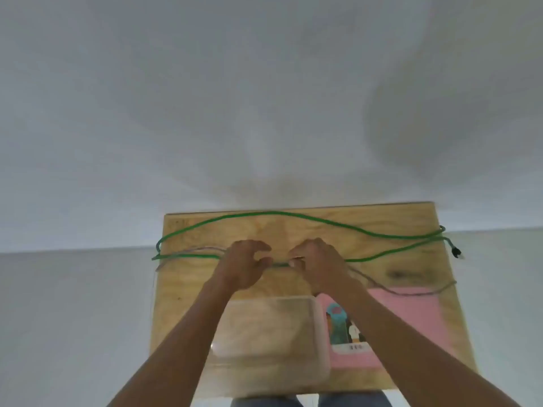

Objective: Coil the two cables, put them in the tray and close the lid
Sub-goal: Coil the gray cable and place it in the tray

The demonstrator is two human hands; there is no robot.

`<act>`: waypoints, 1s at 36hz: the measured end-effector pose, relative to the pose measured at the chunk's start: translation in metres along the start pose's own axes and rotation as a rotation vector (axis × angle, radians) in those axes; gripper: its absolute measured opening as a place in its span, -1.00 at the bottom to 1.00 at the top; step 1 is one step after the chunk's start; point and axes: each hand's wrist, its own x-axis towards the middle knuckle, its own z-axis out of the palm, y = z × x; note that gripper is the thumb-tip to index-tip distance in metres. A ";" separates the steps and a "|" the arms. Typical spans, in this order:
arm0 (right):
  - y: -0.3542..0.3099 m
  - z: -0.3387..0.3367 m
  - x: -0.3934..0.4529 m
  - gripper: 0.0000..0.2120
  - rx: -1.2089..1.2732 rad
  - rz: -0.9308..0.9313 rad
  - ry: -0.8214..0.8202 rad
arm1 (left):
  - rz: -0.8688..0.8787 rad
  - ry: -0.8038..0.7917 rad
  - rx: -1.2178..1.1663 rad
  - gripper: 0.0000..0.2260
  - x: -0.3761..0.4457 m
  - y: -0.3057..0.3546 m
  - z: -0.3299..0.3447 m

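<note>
Across the far half of the small plywood table (188,289), the long green cable (273,213) lay uncoiled; the left hand (244,267) and right hand (316,264) each pinched its near run, beyond the clear plastic tray (318,333).

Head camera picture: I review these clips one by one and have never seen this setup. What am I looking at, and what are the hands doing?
No machine here: a camera worn on a person's head looks down at their bare arms. On the wooden table lie a green cable and a thinner grey cable, both uncoiled, a clear plastic tray and a pink lid beside it. The left hand and right hand both appear to pinch the green cable mid-table; blur hides detail.
</note>
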 end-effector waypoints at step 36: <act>-0.019 -0.176 -0.152 -0.71 0.146 -0.261 0.460 | 0.124 0.667 0.030 -0.85 -0.160 0.106 -0.139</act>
